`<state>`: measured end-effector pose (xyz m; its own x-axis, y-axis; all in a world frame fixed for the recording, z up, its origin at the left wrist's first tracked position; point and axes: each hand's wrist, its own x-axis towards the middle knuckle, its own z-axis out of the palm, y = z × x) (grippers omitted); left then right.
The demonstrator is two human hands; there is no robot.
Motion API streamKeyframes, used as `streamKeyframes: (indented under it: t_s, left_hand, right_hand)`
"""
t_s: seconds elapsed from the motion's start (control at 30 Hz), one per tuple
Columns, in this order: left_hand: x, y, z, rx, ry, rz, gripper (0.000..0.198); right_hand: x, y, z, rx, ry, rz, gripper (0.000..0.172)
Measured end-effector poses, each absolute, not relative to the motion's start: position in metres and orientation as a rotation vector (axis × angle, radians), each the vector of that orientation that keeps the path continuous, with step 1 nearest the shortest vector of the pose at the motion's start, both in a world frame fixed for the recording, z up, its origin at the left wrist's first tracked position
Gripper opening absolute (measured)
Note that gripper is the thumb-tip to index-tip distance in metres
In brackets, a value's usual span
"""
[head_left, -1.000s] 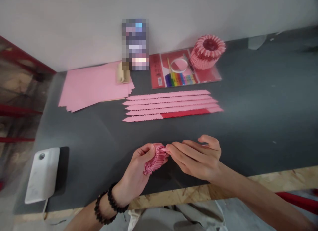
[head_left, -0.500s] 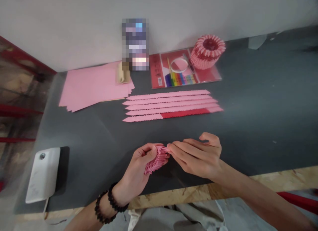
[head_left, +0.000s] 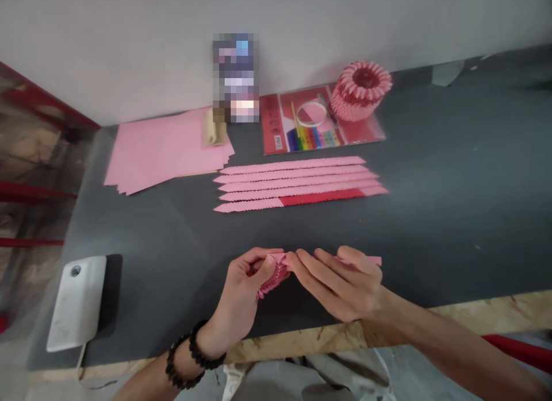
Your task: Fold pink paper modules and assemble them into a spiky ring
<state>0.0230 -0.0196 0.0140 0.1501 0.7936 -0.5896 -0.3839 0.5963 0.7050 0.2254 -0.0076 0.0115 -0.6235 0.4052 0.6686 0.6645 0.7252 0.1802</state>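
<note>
My left hand (head_left: 245, 292) is closed around a curled pink folded-paper chain (head_left: 272, 285), its thumb pressing on the top edge. The lower pleats hang below the thumb, and part of the chain is hidden by the palm. Touching the chain's right end, the fingertips of my right hand (head_left: 336, 277) are pinched together. A flat pink paper strip (head_left: 374, 261) runs behind those fingers and sticks out past them to the right; whether it joins the chain is hidden. Farther back lie several straight pink folded-paper strips (head_left: 293, 181), the nearest partly red.
Pink paper sheets (head_left: 159, 148) lie back left under a beige tool (head_left: 211, 131). A blurred-out device (head_left: 236, 79) leans on the wall. A pink paper vase (head_left: 360, 93) stands on a red craft packet (head_left: 271, 128). A white power bank (head_left: 77, 303) with a cable sits front left.
A pink paper strip now shows beyond my right hand, whose raised fingers have curled in. Less of the chain shows below my left thumb. The things on the table have stayed put.
</note>
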Motion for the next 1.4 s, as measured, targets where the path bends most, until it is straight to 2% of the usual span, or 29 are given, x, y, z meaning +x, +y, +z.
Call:
streamKeyframes:
  t_s: [0.1, 0.2, 0.27, 0.43, 0.8, 1.4]
  left_hand:
    - [0.025, -0.022, 0.011, 0.489, 1.211, 0.923, 0.033]
    - [0.025, -0.023, 0.009, 0.493, 1.26, 0.981, 0.033]
    - [0.024, -0.023, 0.009, 0.519, 1.279, 1.019, 0.032]
    - [0.022, -0.023, 0.007, 0.589, 1.299, 1.023, 0.031]
    - [0.023, -0.028, 0.001, 0.626, 1.229, 1.012, 0.026]
    - [0.021, -0.033, -0.003, 0.856, 1.224, 1.089, 0.018]
  right_hand:
    - [0.223, -0.011, 0.01, -0.736, -2.371, -0.627, 0.013]
    - [0.222, -0.009, 0.012, -0.889, -2.345, -0.478, 0.017]
    - [0.222, -0.005, 0.014, -0.975, -2.294, -0.432, 0.013]
    - [0.225, 0.001, 0.015, -0.87, -2.277, -0.503, 0.008]
    - [0.224, -0.007, 0.009, -0.692, -2.334, -0.737, 0.014]
    - [0.223, -0.009, 0.017, -0.681, -2.329, -0.815, 0.018]
